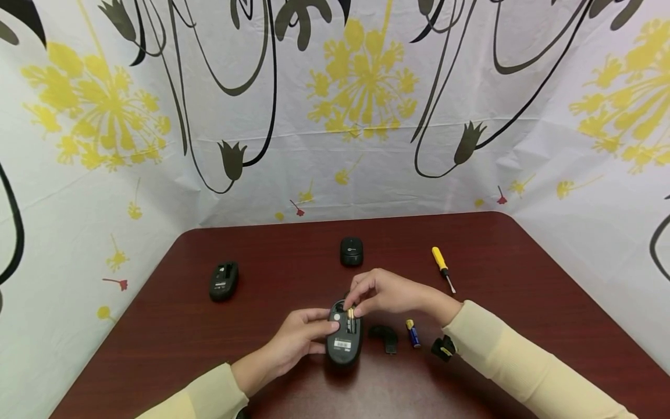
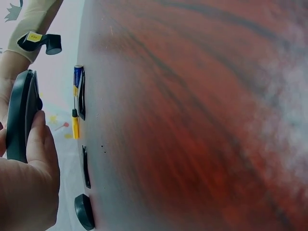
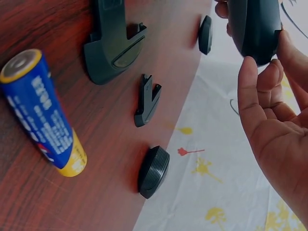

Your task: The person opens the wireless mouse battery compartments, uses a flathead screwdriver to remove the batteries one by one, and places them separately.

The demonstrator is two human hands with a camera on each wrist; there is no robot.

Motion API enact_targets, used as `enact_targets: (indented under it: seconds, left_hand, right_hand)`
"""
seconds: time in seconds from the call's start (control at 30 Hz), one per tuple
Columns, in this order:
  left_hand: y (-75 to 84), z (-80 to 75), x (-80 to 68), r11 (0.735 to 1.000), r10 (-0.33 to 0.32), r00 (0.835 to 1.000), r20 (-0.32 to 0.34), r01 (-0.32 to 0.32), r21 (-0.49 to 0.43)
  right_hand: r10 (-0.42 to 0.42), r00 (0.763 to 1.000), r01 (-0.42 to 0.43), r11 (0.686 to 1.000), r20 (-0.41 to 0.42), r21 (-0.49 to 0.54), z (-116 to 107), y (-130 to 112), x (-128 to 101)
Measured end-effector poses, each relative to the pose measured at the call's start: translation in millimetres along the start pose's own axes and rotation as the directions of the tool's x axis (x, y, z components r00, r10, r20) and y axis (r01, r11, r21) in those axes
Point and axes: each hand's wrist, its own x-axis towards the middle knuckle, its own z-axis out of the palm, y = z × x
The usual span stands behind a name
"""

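Observation:
My left hand grips a black computer mouse by its side, its underside turned up and its battery slot uncovered. A battery lies in that slot, gold end toward the far side. My right hand reaches over from the right, thumb and forefinger pinching the battery's far end. In the left wrist view the mouse is edge-on, fingers along it. The right wrist view shows the mouse at my right fingertips, with the battery hidden there.
Right of the mouse lie a black battery cover and a blue-and-yellow battery. Farther back are an upturned mouse, another black mouse and a yellow-handled screwdriver. A second cover shows in the right wrist view.

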Motion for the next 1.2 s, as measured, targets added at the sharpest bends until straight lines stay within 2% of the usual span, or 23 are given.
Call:
enact_targets:
  seconds: [0.37,0.77,0.9,1.0,1.07,1.2]
  left_hand:
    - [1.0,0.1,0.8,1.000,-0.002,1.000,0.007,0.002,0.007]
    - [0.5,-0.9,0.2,1.000,0.004,1.000,0.004,-0.004,-0.002]
    - [0.5,-1.4,-0.1,1.000,0.005,1.000,-0.003,-0.005,-0.009]
    - [0.6,-2.1,-0.4,1.000,0.004,1.000,-0.005,-0.005,-0.011]
    - [0.9,-2.5,-0.7,1.000,0.000,1.000,-0.006,0.000,-0.012]
    - [1.3,-3.4,-1.5,1.000,-0.010,1.000,-0.016,0.010,-0.011]
  right_hand:
    - [0.024,1.000,-0.024,0.999,0.008,-0.038,-3,-5,1]
    - [0.014,0.998,-0.016,0.999,-0.058,-0.032,-20,-12,0]
    - [0.035,0.995,-0.033,0.999,-0.097,0.016,-27,-10,-3]
    - [0.083,0.988,-0.069,0.992,-0.127,0.110,-32,-8,-6]
    - [0.116,0.983,-0.089,0.979,-0.143,0.181,-35,-5,-8]
    - [0.164,0.974,-0.103,0.935,-0.156,0.340,-41,2,-11]
